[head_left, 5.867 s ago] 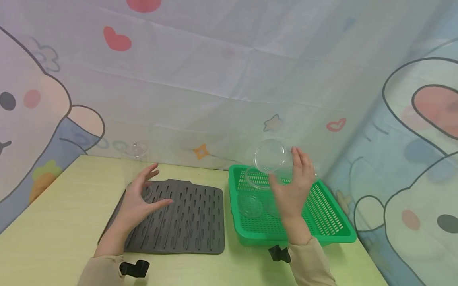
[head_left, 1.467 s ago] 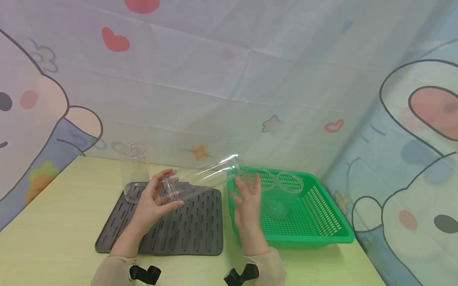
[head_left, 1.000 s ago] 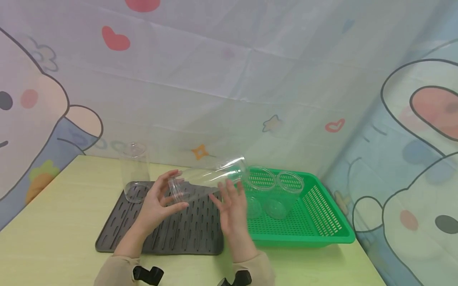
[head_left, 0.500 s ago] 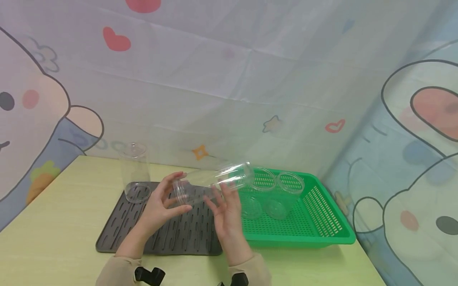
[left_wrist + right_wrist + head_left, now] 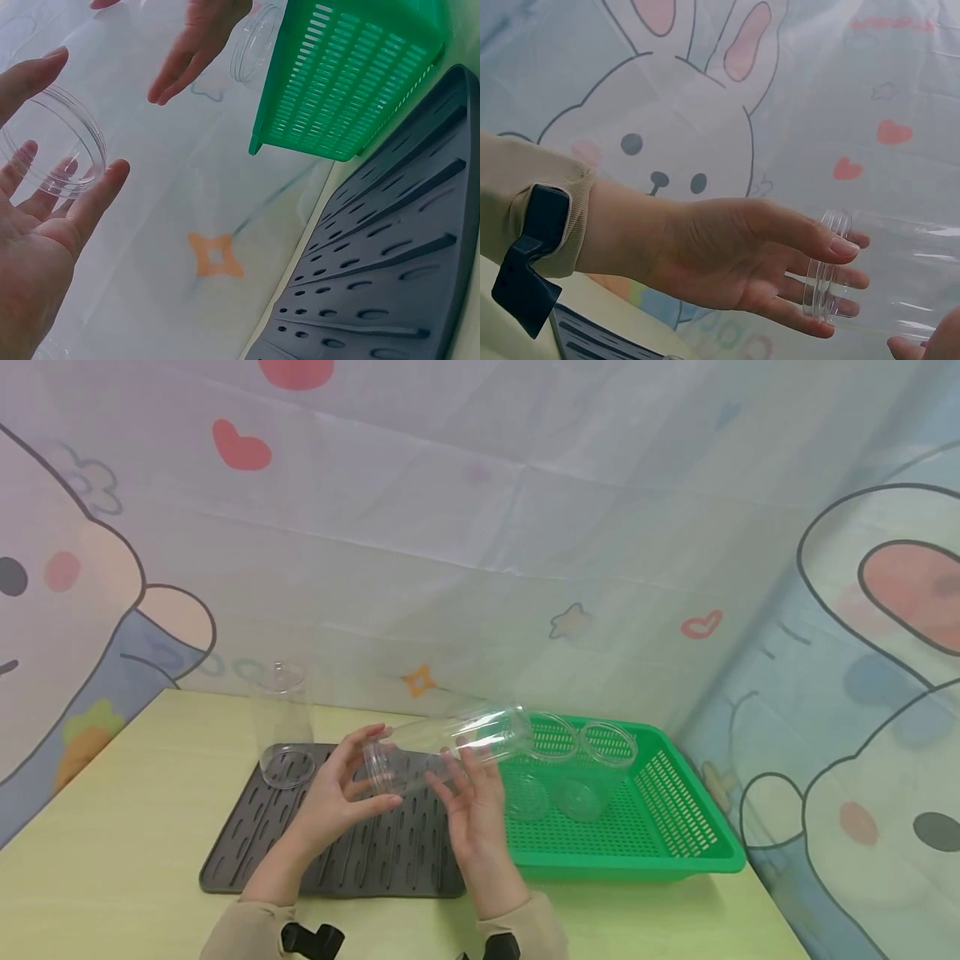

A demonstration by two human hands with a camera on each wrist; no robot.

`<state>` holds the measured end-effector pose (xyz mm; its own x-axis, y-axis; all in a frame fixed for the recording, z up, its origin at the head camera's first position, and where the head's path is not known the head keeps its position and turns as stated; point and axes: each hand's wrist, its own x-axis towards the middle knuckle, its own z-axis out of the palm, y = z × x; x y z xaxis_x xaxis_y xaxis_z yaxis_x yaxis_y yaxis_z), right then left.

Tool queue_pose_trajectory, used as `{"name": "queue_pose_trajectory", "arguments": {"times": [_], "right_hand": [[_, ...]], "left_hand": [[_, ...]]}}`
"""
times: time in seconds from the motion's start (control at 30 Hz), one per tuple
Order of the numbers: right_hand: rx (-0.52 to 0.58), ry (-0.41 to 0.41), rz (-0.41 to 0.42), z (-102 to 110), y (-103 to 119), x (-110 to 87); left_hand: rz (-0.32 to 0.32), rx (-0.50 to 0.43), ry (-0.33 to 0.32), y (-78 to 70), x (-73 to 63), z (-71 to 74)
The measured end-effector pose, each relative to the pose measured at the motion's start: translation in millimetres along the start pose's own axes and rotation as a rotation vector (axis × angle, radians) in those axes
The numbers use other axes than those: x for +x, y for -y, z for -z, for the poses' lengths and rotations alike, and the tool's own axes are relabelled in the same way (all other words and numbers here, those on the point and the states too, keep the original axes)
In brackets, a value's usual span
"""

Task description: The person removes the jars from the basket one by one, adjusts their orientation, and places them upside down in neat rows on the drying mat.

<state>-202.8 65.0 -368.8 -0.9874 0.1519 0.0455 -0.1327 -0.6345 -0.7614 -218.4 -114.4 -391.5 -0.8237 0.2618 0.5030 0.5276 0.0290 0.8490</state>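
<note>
A clear plastic jar [image 5: 427,747] lies nearly level in the air between the hands, its threaded mouth toward the left. My left hand [image 5: 333,785] grips it round the mouth, thumb and fingers on opposite sides; the right wrist view shows this left hand [image 5: 742,255] too. My right hand [image 5: 476,810] touches the jar's lower side toward the base with fairly straight fingers, partly seen through it. Another clear jar [image 5: 283,722] stands on the grey drying mat [image 5: 375,860], seemingly mouth down. Two more jars [image 5: 551,743] stand mouth up in the green basket [image 5: 630,864].
The mat lies on a pale yellow table [image 5: 112,860], with the basket close at its right. A printed cloth backdrop [image 5: 450,527] rises right behind the table's back edge and along the right side.
My right hand has come from the basket with the jar, and my left hand has taken hold of its mouth. The right hand then slid left along it. Almost no movement in the last half second.
</note>
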Motion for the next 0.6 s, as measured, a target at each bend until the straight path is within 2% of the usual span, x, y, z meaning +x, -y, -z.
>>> {"name": "queue_pose_trajectory", "arguments": {"times": [0.6], "right_hand": [[-0.024, 0.079, 0.030, 1.9, 0.0, -1.7]], "left_hand": [[0.042, 0.019, 0.051, 1.6, -1.2, 8.2]]}}
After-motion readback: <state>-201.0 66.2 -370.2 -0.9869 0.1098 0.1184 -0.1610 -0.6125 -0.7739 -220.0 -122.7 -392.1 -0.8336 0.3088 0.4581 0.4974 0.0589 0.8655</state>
